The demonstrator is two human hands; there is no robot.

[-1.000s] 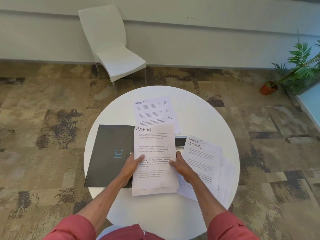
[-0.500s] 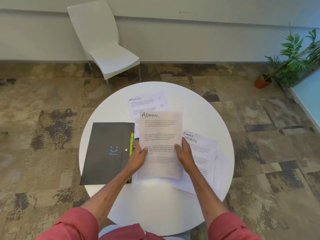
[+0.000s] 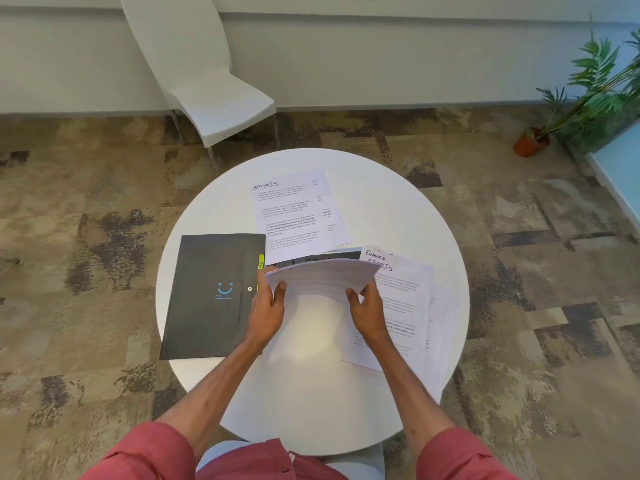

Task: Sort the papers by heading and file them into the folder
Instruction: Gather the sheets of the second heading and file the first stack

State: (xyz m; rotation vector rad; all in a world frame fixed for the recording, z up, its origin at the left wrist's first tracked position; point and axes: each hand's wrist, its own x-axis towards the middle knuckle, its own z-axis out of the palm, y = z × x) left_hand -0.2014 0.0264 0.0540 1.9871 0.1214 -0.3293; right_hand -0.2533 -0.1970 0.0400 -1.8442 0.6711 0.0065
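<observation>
My left hand (image 3: 267,308) and my right hand (image 3: 367,308) grip the two side edges of a small stack of papers (image 3: 322,275), lifted off the round white table (image 3: 311,393) and tipped nearly flat, so its heading is hidden. A black folder (image 3: 211,296) with a blue smile logo lies shut at the left, touching my left hand. A yellow-green tab (image 3: 261,261) sticks out at its right edge. A sheet headed SPORTS (image 3: 298,213) lies at the far middle. A pile headed FINANCE and SPORTS (image 3: 401,306) lies at the right.
A white plastic chair (image 3: 204,71) stands beyond the table against the wall. A potted plant (image 3: 588,98) is at the far right on the patterned carpet. A dark object (image 3: 332,255) lies partly hidden behind the lifted papers.
The stack headed ADMIN rose off the table, moved away from me and tipped its top edge forward until nearly horizontal. Both hands went with it.
</observation>
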